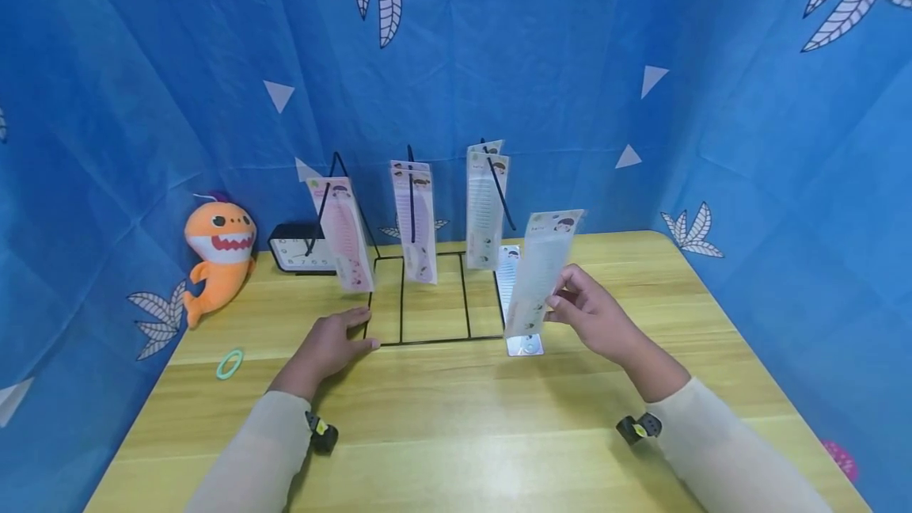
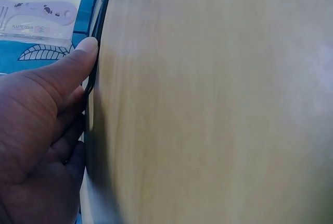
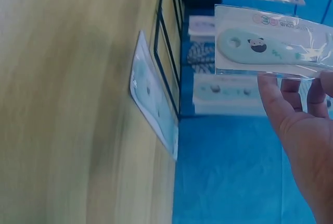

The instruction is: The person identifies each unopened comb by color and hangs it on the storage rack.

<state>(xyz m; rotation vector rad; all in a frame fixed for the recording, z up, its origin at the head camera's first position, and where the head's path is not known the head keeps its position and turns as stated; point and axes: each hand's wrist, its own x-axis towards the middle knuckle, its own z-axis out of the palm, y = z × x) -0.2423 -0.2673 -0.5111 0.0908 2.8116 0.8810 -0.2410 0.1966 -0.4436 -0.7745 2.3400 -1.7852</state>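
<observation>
My right hand [image 1: 594,315] pinches a packaged mint-green comb [image 1: 541,275] by its right edge, upright above the table. In the right wrist view this comb [image 3: 270,47] shows its handle with a small cartoon print. Another packaged green comb [image 1: 508,283] lies flat beside the base of a black wire rack [image 1: 435,340]. My left hand [image 1: 331,347] holds the rack's front left corner, thumb at the front wire and fingers at the side. On the rack's hooks hang a pink comb [image 1: 342,232], purple combs [image 1: 416,220] and green combs [image 1: 484,220], all in clear packets.
An orange shark plush [image 1: 221,252] leans at the back left, next to a black-framed clock [image 1: 302,252] partly behind the rack. A mint-green ring [image 1: 229,364] lies on the wooden table [image 1: 442,434] at left. Blue cloth [image 1: 556,101] surrounds the back and sides.
</observation>
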